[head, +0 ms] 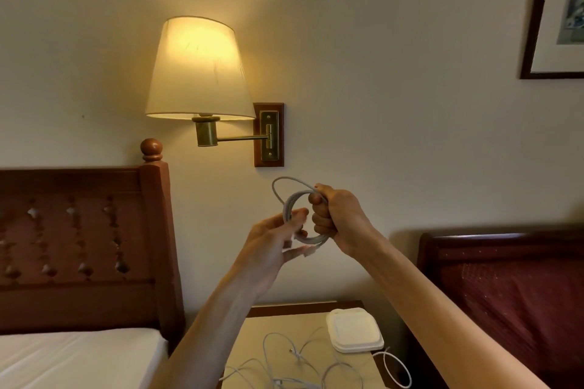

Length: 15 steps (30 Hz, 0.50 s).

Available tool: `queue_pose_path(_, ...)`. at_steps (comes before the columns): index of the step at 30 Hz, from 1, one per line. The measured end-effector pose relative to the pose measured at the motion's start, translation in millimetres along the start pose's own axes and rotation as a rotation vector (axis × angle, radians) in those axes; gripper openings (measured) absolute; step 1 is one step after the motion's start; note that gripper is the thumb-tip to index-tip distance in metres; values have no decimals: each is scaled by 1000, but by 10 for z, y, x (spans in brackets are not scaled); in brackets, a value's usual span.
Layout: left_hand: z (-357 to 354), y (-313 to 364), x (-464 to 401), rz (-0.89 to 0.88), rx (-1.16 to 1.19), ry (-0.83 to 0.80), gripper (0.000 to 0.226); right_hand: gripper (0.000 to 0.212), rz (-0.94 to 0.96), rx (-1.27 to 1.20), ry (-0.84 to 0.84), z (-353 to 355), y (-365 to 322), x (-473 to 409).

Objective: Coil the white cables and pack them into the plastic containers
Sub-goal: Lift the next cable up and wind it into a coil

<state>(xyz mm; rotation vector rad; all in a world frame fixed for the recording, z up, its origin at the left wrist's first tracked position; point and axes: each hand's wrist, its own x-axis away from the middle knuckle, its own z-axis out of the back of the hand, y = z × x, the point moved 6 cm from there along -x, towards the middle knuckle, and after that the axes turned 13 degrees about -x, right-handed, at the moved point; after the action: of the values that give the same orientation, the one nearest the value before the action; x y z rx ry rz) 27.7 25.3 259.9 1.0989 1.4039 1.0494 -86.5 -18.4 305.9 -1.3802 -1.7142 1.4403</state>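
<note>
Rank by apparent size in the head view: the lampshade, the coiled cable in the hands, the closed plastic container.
1. lampshade
2. coiled cable and plastic container: they look alike, so no ranking between them.

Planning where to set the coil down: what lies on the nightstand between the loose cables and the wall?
In the head view, a closed white plastic container sits on the nightstand, beyond the loose cables, toward the wall.

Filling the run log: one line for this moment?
stage: coiling | right hand: grips coiled cable | left hand: on coil | loose cables, closed container: on nightstand
</note>
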Motion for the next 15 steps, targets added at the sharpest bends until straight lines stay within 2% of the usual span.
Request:
queue_pose_path(2,34,5,16,-72,-293,118,18,43,26,30,16,-8,6,-5)
queue_pose_path(4,49,-2,34,-124,-643,182,24,42,51,53,46,-15,16,-16)
queue_pose_path(9,28,-70,244,-214,-1257,352,35,41,102,42,105,-17,-28,-57)
queue_pose_path(12,-17,-284,413,-298,-1250,304,38,40,123,29,125,33,-122,-121)
queue_pose_path(14,-14,-470,453,-289,-1101,223,41,40,106,34,120,46,-122,-154)
queue_pose_path(15,6,-566,433,-225,-1003,170,44,40,94,51,104,35,-91,-161)
